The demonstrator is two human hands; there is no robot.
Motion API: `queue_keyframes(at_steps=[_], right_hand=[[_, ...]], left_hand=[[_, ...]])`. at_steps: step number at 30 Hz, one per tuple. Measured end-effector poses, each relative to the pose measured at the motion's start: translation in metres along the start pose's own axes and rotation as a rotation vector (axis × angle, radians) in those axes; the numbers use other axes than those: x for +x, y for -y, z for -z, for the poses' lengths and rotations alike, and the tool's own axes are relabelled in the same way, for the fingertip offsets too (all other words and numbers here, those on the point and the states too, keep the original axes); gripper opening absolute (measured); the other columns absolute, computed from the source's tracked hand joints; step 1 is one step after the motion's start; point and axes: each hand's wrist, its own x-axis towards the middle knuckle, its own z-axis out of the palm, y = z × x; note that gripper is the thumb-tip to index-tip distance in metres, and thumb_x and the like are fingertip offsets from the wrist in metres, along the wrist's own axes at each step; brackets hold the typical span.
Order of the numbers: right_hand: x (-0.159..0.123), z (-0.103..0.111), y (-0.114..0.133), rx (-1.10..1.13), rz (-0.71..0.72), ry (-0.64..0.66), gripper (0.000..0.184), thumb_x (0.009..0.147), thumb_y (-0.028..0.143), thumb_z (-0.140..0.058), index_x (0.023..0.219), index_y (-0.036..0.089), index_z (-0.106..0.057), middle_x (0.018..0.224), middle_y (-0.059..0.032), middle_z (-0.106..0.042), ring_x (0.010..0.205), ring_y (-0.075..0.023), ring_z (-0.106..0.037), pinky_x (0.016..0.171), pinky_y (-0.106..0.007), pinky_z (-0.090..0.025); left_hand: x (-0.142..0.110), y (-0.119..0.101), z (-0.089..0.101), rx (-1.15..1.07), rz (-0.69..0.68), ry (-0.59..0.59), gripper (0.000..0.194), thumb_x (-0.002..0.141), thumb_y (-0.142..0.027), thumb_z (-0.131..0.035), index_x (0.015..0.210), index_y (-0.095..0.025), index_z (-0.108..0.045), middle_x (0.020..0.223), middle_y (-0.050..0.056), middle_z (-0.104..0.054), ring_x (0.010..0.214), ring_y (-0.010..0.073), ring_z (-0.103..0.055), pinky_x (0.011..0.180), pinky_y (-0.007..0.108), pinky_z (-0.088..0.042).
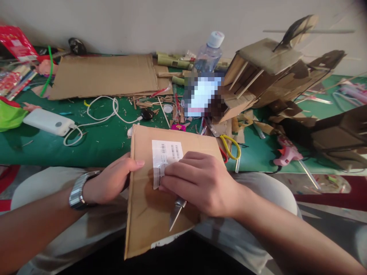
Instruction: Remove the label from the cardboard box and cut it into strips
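A flat piece of brown cardboard rests tilted over my lap against the table edge. My left hand is closed on its left edge, thumb on top and the other fingers hidden beneath. Above the cardboard, my right hand is wrapped round a knife, its blade pointing down toward me. The fingertips of that hand are at a white barcode label stuck to the cardboard. Whether they pinch the label is hidden. A wrinkle shows in the label beside them.
On the green table are a white power bank with a cable, a large cardboard sheet and a plastic bottle. Yellow-handled scissors, a pink glue gun and a cardboard model stand to the right, among scraps.
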Motion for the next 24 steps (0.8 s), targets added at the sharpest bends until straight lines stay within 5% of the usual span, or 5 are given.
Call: queue_keyframes(at_steps=[6, 10, 15, 24], right_hand=[[0.000, -0.002, -0.002, 0.025, -0.060, -0.005, 0.027, 0.108, 0.022, -0.054, 0.094, 0.012, -0.074, 0.083, -0.0073, -0.071, 0.066, -0.0171, -0.056, 0.064, -0.033, -0.043], [-0.001, -0.003, -0.001, 0.039, -0.074, -0.025, 0.029, 0.109, 0.020, -0.050, 0.096, 0.011, -0.074, 0.082, -0.0074, -0.071, 0.067, -0.0178, -0.058, 0.064, -0.032, -0.044], [0.000, -0.003, -0.001, 0.042, -0.075, -0.002, 0.034, 0.110, 0.020, -0.046, 0.092, 0.011, -0.073, 0.082, -0.0085, -0.070, 0.067, -0.0177, -0.057, 0.065, -0.032, -0.045], [-0.002, -0.003, -0.001, 0.137, -0.167, 0.009, 0.025, 0.107, 0.021, -0.054, 0.088, 0.014, -0.069, 0.077, -0.0045, -0.068, 0.064, -0.0156, -0.052, 0.065, -0.031, -0.042]], left_hand=[[0.000, -0.002, -0.005, -0.070, -0.003, 0.055, 0.050, 0.098, -0.043, -0.060, 0.136, -0.012, -0.072, 0.124, 0.013, -0.080, 0.131, 0.0399, -0.065, 0.118, 0.052, -0.048], [-0.006, -0.004, -0.005, 0.149, -0.144, 0.170, 0.067, 0.096, -0.067, -0.060, 0.142, -0.019, -0.068, 0.140, 0.014, -0.072, 0.136, 0.0393, -0.062, 0.115, 0.051, -0.051], [-0.011, -0.004, -0.004, 0.357, -0.128, 0.207, 0.048, 0.094, -0.039, -0.075, 0.140, -0.025, -0.069, 0.144, 0.009, -0.070, 0.137, 0.0342, -0.062, 0.120, 0.048, -0.046], [-0.010, -0.006, -0.002, 0.426, -0.141, 0.287, 0.043, 0.098, -0.035, -0.068, 0.139, -0.024, -0.070, 0.146, 0.008, -0.069, 0.137, 0.0315, -0.063, 0.121, 0.045, -0.045]])
